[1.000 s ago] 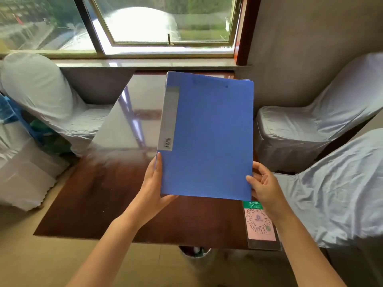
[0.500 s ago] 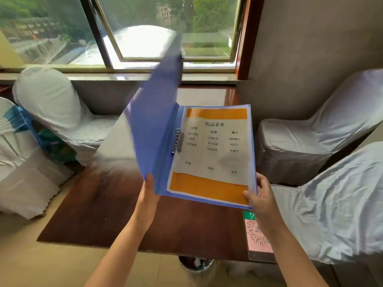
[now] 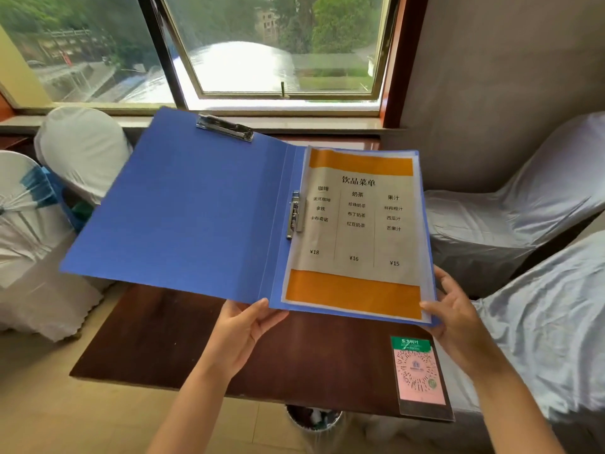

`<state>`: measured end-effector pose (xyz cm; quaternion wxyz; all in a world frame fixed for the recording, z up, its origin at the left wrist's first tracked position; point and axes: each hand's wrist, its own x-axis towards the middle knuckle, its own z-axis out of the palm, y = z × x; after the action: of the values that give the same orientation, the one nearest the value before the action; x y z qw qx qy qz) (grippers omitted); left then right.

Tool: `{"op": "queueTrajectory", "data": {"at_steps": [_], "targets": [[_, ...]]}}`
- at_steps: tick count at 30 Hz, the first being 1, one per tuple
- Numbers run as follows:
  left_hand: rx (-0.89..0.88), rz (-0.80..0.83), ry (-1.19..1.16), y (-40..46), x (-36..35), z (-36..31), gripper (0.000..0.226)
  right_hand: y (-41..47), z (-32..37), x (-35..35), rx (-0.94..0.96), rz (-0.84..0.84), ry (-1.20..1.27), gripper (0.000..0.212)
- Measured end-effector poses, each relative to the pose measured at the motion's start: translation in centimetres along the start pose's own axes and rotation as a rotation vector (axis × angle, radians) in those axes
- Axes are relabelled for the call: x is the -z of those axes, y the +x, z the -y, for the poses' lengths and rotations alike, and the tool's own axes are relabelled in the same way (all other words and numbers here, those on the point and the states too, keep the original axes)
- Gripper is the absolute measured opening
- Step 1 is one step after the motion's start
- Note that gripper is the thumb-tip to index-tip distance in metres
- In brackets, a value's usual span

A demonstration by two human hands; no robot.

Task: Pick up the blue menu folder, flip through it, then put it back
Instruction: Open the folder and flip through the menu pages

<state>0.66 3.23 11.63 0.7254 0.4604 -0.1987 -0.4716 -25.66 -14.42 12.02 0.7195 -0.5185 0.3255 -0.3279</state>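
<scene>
I hold one blue plastic menu folder (image 3: pixel 183 211) spread fully open in the air above the dark brown wooden desk (image 3: pixel 163 342), touching the desk nowhere. My left hand (image 3: pixel 240 335) takes the folder's near edge just by the spine, thumb on top and the other fingers hidden beneath, so that hand is pinching the cover. My right hand (image 3: pixel 458 319) is at the folder's near right corner, thumb lying on the clear sleeve, fingers loosely spread along the right edge, gripping that corner.

Inside the folder I count two metal clips: one long silver clip (image 3: pixel 225 127) at the far edge of the left cover and one small silver spring clip (image 3: pixel 294 215) beside the spine. One menu sheet (image 3: pixel 355 231) shows on the folder's right half, cream with two orange bands. Its heading reads 饮品菜单, over three columns, 咖啡, 奶茶 and 果汁, priced ¥18, ¥16 and ¥15 (the smaller item lines are too blurred for me to read surely). More sleeves lie under it; how many I cannot tell.

Nearer me than the folder, one pink QR-code card with a green header (image 3: pixel 419 371) lies flat on the desk's right corner, its print too small to read. White-covered chairs (image 3: pixel 510 217) stand either side of the folder, cut off by the frame.
</scene>
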Motion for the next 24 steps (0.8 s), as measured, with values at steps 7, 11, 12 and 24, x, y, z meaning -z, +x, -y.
{"op": "queueTrajectory", "data": {"at_steps": [7,11,12,24], "targets": [[0.061,-0.055,-0.187,-0.9,0.2,1.7,0.05,0.2,0.9,1.0,0.087,-0.018,-0.224,0.07],[0.068,-0.068,-0.228,-1.1,-0.4,2.2,0.05,0.3,1.4,-0.4,0.209,-0.121,-0.353,0.054],[0.074,-0.073,-0.23,-1.1,-0.4,2.3,0.05,0.3,1.6,-0.7,0.223,-0.139,-0.379,0.042],[0.053,-0.131,-0.281,-1.6,0.3,2.3,0.054,-0.7,4.1,-4.5,0.32,-0.277,-0.492,0.02]]}}
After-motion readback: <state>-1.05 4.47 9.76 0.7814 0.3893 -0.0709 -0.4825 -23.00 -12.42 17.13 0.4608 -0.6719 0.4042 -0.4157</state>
